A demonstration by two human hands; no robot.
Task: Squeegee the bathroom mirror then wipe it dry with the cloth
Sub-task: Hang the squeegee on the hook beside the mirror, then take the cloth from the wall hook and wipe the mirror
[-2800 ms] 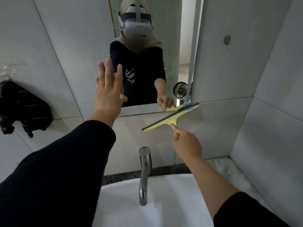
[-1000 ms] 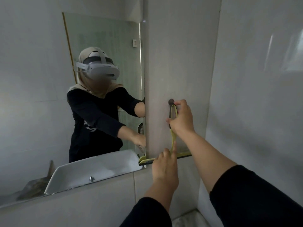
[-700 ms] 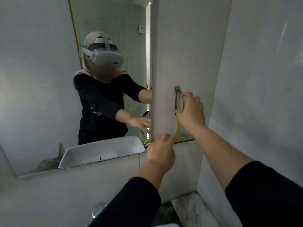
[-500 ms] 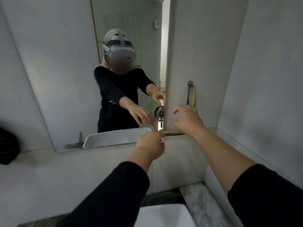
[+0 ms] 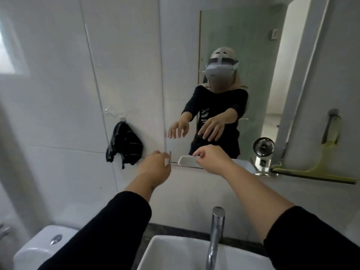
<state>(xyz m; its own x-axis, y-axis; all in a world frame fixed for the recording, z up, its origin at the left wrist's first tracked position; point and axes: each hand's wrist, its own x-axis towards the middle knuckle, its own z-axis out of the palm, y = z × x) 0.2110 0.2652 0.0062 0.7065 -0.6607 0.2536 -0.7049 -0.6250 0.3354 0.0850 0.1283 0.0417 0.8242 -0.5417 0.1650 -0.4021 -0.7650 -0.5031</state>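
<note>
Mirror (image 5: 224, 45): mounted on the tiled wall above the basin, with a person in a headset and black top reflected in it.

Squeegee (image 5: 319, 168): yellow-green, hung by its handle loop from a wall hook (image 5: 333, 112) on the tile just beside the mirror's right edge; the blade is seen lying level near the mirror's lower right corner. It is touched by neither hand.

Cloth (image 5: 124, 144): black, hung on a clear hook (image 5: 121, 116) on the wall left of the mirror, near its lower left corner.

Left hand (image 5: 155, 167): empty, fingers loosely curled and apart, raised near the mirror's lower left corner, between cloth and mirror; nothing is held.

Right hand (image 5: 211, 159): empty, fingers loosely open, held before the mirror's lower edge; nothing is gripped.

Basin (image 5: 175, 254): white, at the lower edge of the view, with a chrome tap (image 5: 215, 232) on its rear rim.

Toilet cistern (image 5: 39, 248): white, at the lower left corner.
</note>
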